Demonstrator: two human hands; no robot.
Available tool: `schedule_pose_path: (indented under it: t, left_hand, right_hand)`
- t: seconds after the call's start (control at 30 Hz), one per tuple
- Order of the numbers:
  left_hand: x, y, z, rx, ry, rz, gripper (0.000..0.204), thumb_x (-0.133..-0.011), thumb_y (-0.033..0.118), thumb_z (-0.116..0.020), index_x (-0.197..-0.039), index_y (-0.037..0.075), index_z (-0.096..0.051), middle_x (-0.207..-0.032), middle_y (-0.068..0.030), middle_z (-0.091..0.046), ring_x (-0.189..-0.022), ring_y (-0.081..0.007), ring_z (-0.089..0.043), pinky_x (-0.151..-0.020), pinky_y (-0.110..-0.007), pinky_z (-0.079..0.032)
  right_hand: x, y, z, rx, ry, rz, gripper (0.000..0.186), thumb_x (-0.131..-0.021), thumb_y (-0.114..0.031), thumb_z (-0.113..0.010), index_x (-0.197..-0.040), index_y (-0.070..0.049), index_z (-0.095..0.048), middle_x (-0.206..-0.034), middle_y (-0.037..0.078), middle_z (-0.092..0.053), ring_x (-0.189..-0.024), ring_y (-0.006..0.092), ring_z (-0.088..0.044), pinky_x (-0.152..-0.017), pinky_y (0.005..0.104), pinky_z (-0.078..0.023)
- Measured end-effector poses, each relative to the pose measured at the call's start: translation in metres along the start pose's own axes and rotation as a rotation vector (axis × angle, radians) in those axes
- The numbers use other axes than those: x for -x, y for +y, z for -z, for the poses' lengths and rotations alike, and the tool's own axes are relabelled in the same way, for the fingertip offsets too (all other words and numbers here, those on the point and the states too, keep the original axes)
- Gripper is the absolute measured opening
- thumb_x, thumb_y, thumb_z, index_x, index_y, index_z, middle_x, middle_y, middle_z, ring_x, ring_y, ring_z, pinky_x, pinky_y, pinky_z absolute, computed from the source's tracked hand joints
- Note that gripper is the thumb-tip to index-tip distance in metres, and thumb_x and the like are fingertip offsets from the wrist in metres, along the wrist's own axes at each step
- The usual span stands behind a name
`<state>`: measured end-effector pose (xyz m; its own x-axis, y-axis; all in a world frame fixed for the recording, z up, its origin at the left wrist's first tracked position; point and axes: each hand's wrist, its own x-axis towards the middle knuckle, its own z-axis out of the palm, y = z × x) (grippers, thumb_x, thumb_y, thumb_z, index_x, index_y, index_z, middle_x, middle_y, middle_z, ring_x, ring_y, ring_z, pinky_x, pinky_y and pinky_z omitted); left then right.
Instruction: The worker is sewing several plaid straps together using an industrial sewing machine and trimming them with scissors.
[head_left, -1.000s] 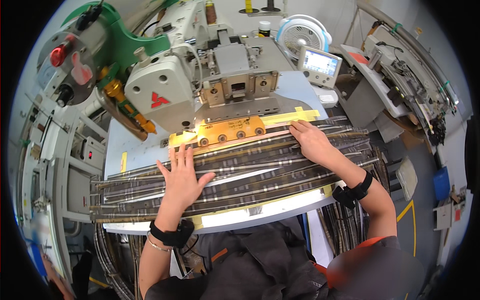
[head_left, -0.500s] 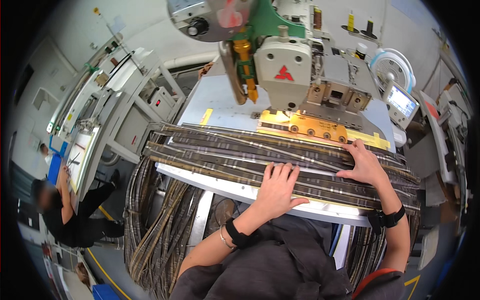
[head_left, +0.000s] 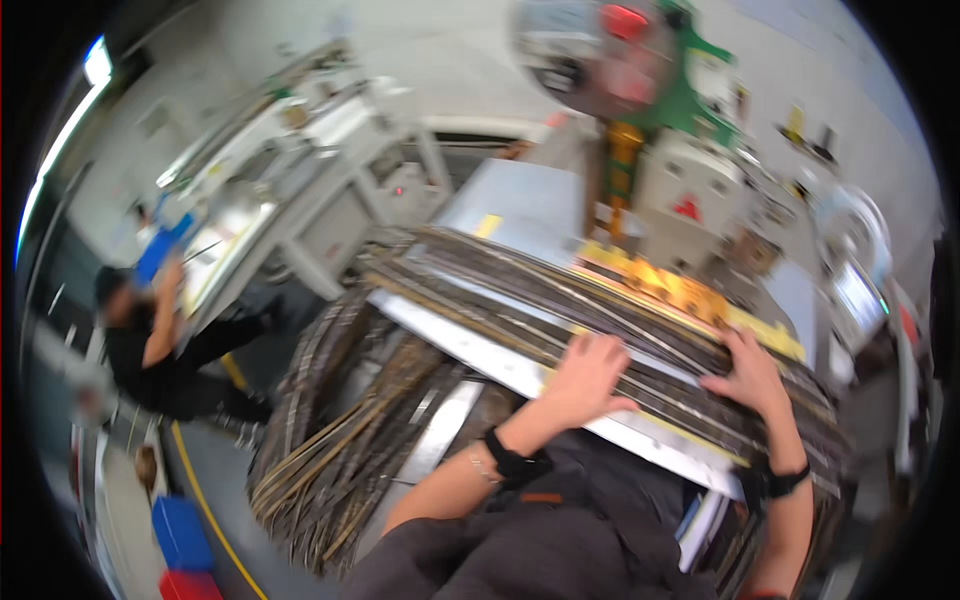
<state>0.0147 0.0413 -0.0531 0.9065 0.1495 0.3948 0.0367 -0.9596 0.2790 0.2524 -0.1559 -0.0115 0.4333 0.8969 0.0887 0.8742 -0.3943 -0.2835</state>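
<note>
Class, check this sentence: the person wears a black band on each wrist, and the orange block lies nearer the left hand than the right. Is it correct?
Not quite: the orange block lies nearer the right hand than the left hand, as the head view shows. The rest stands.

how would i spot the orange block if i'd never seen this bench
Find the big white-and-green machine at the upper right and look just below it. The orange block lies there, between that machine and the dark strips, its right end near the right hand. Its bright orange colour sets it apart from the paler yellow tape beyond that end.
</note>
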Motion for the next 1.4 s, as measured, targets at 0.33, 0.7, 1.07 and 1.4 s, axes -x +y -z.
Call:
schedule_pose_path:
  t: [0.33,0.7,1.07,1.4]
  left_hand:
    - [-0.001,-0.035,0.039,0.125,0.076,0.018,0.068,-0.066,0.045,-0.081,-0.115,0.003,-0.057,-0.112,-0.0121,-0.052,-0.113,-0.0301,-0.047,-0.102,-0.042,-0.034]
    - [0.001,-0.041,0.037,0.153,0.113,0.025,0.069,-0.064,0.046,-0.081,-0.113,0.002,-0.058,-0.11,-0.0115,-0.052,-0.112,-0.0296,-0.047,-0.101,-0.042,-0.035]
    - [0.001,-0.051,0.044,0.086,0.061,0.072,0.064,-0.069,0.047,-0.079,-0.117,0.009,-0.063,-0.117,-0.0103,-0.055,-0.116,-0.0313,-0.048,-0.102,-0.043,-0.036]
    - [-0.001,-0.047,0.05,0.049,0.009,0.065,0.065,-0.069,0.045,-0.08,-0.117,0.005,-0.061,-0.115,-0.0117,-0.054,-0.113,-0.0322,-0.048,-0.1,-0.043,-0.036]
  right_hand:
    - [-0.017,-0.017,0.0,-0.003,0.111,0.043,0.078,-0.057,-0.027,-0.088,-0.125,-0.009,-0.056,-0.106,0.015,-0.048,-0.091,0.0371,-0.06,-0.078,0.0439,-0.05]
    - [-0.02,-0.025,0.003,0.03,0.069,-0.022,0.077,-0.053,-0.028,-0.089,-0.122,-0.006,-0.063,-0.105,0.013,-0.05,-0.086,0.035,-0.061,-0.077,0.0423,-0.05]
    - [-0.026,-0.039,0.01,0.015,0.021,0.0,0.072,-0.065,-0.046,-0.083,-0.126,-0.015,-0.062,-0.108,0.014,-0.052,-0.093,0.0353,-0.062,-0.081,0.0428,-0.051]
    - [-0.028,-0.039,0.009,0.044,-0.056,-0.057,0.076,-0.069,-0.055,-0.079,-0.131,-0.016,-0.059,-0.111,0.013,-0.053,-0.096,0.0332,-0.062,-0.082,0.0416,-0.052]
